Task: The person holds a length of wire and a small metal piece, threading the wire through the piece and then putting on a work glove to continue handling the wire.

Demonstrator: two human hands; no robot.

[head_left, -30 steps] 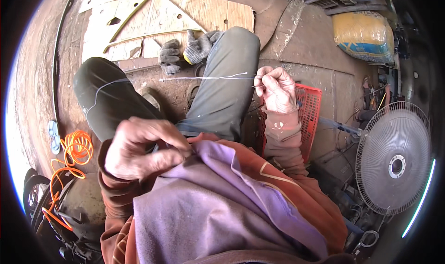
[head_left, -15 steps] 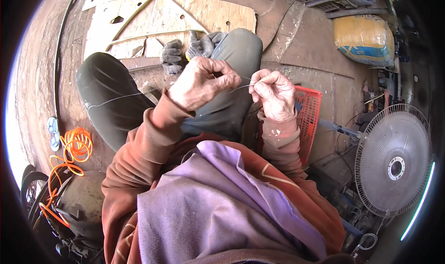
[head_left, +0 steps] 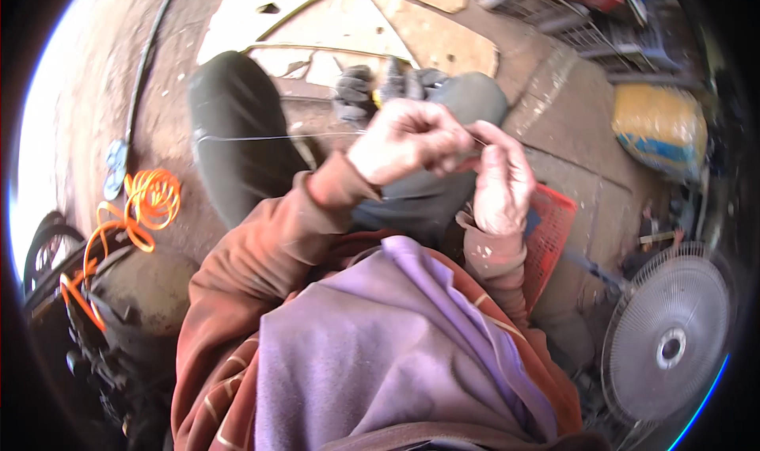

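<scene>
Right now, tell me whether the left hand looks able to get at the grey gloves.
Probably yes: the grey gloves lie just beyond the left hand, and nothing seems to block the way. Its fingers look pinched on a thin pale thread, though, which might need letting go first.

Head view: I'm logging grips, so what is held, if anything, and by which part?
A thin thread, pinched by the left hand; blur hides which part, and whether the right hand holds it too.
</scene>
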